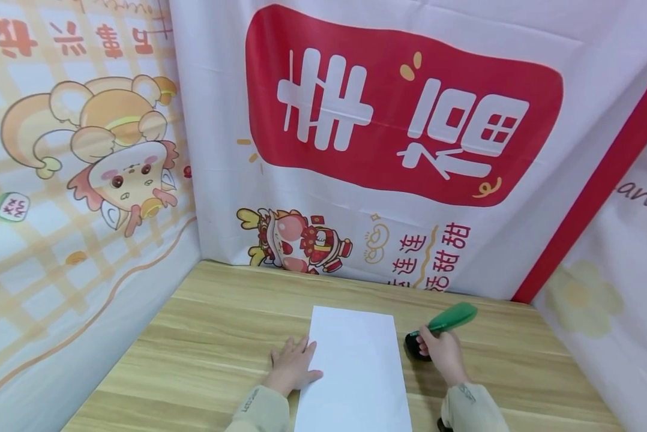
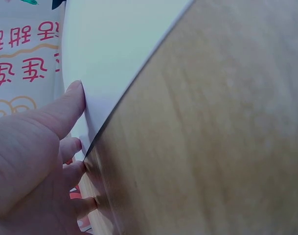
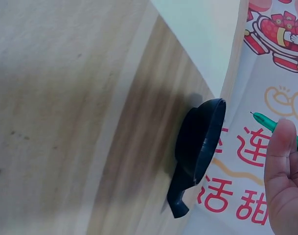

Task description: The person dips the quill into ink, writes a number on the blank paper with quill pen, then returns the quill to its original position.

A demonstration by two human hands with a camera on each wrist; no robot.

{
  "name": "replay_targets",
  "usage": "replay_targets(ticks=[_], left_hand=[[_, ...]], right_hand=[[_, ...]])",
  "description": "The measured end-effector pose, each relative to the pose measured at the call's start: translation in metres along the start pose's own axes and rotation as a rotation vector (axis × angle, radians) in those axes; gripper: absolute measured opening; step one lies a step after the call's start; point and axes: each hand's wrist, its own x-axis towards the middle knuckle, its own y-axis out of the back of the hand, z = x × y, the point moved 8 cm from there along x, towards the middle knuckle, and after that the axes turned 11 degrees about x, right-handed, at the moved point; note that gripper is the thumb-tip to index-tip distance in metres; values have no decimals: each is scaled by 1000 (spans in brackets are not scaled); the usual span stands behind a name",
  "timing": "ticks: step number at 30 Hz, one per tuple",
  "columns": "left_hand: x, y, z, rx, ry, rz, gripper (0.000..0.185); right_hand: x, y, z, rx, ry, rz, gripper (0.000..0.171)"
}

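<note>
A white sheet of paper [image 1: 356, 366] lies lengthwise on the wooden table [image 1: 210, 336]. My left hand [image 1: 293, 360] rests flat on the table with straight fingers at the sheet's left edge. In the left wrist view its thumb [image 2: 65, 110] touches the paper [image 2: 114, 49] at that edge. My right hand [image 1: 437, 348] grips a green pen [image 1: 449, 318] just right of the sheet, over a black pen stand [image 1: 415, 351]. The right wrist view shows the black stand [image 3: 200, 147] on the table, with the pen's tip [image 3: 266, 122] free above it beside my fingers [image 3: 283, 161].
Printed cloth banners [image 1: 388, 138] wall in the table at the back, left and right. Bare wood [image 1: 518, 372] shows on both sides of the sheet.
</note>
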Motion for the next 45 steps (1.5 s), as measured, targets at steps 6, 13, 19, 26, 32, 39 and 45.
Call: replay_targets(ticks=[6, 13, 19, 26, 32, 39, 45], left_hand=[[-1, 3, 0, 0, -2, 0, 65], [1, 1, -1, 1, 4, 8, 65], [3, -1, -2, 3, 8, 9, 65], [4, -4, -2, -6, 5, 7, 65], [4, -5, -3, -11, 7, 2, 65], [3, -6, -3, -12, 12, 2, 65], [3, -6, -3, -17, 13, 6, 65]], right_hand=[[3, -6, -4, 27, 5, -6, 20], [2, -13, -12, 10, 27, -39, 21], [4, -22, -16, 14, 7, -57, 22], [8, -31, -17, -2, -4, -65, 23], [10, -37, -17, -6, 14, -59, 21], [10, -44, -20, -15, 20, -69, 20], [11, -50, -23, -3, 23, -83, 18]])
